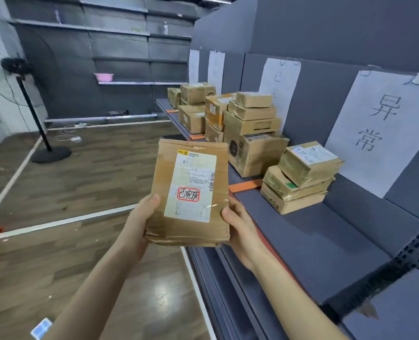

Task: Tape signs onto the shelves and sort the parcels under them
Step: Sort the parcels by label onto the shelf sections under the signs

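though crinkled, flat brown parcel [191, 192]

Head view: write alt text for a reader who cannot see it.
A left hand and right hand grip the lower corners of a brown parcel with a red-marked label. Beside it, a grey shelf carries stacked parcels under taped paper signs.

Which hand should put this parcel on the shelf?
Probably the right hand: it grips the side of the parcel nearest the shelf, which runs along the right. The left hand holds the far side, over the floor.
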`<state>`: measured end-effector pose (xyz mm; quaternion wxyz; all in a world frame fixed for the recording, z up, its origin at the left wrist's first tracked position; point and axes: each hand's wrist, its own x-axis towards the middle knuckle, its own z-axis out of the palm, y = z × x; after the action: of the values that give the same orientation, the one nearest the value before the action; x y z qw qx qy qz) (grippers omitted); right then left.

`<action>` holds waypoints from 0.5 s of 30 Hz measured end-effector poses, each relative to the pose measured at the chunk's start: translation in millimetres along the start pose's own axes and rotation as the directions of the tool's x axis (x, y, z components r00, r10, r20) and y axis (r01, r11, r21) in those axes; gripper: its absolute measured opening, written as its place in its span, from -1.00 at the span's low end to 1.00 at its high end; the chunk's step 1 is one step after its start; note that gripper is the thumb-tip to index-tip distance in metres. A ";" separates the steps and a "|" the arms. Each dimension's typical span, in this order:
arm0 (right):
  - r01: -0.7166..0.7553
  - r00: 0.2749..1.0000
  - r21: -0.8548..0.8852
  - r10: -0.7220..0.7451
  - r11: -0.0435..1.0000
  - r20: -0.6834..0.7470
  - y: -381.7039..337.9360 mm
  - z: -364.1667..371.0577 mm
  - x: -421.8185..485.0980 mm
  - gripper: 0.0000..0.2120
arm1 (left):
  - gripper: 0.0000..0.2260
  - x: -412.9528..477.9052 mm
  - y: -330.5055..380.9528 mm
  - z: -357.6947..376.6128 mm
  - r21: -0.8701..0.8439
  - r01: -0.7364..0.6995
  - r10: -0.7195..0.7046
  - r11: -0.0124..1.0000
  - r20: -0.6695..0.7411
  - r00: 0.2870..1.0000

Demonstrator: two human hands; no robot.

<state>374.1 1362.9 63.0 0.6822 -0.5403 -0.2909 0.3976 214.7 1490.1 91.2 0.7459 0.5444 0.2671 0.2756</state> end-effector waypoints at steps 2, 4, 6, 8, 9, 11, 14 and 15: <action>0.005 1.000 0.000 -0.005 1.000 0.016 -8.1 -0.3 28.1 -0.19 | -0.56 23.1 7.4 -2.7 -0.015 -0.001 0.000 1.000 -0.014 1.000; -0.009 0.999 -0.007 0.009 1.000 0.039 -12.6 -0.7 50.3 -0.20 | -0.54 43.8 10.0 -6.5 -0.040 -0.006 0.005 0.999 -0.026 1.000; -0.038 0.998 -0.022 0.040 0.999 0.054 -14.4 -2.1 69.9 -0.19 | -0.52 64.0 12.8 -8.2 -0.044 -0.003 0.003 0.999 -0.012 1.000; -0.061 0.996 -0.041 0.063 0.997 0.059 -16.0 -3.6 88.5 -0.12 | -0.53 84.7 13.4 -10.0 -0.039 -0.001 0.001 0.999 0.006 1.000; -0.065 0.996 -0.048 0.067 0.997 0.058 -15.7 -4.9 98.2 -0.05 | -0.54 94.0 13.8 -10.0 -0.040 0.001 0.000 0.999 0.018 1.000; -0.066 0.997 -0.048 0.068 0.997 0.041 -14.1 -6.5 117.3 0.03 | -0.52 114.1 13.1 -12.6 -0.031 0.005 -0.004 1.000 0.032 0.999; -0.063 0.998 -0.035 0.063 0.997 -0.005 -11.0 -7.2 145.8 0.02 | -0.53 146.0 13.1 -20.3 -0.015 0.021 -0.020 1.000 0.069 0.997; -0.064 0.998 -0.033 0.064 0.997 -0.017 -9.9 -6.2 155.8 -0.01 | -0.51 157.0 14.2 -24.5 -0.013 0.020 -0.019 1.000 0.081 0.997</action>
<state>461.7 1492.3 66.0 0.6622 -0.5639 -0.2746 0.4100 306.6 1620.3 82.8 0.7624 0.5473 0.2401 0.2480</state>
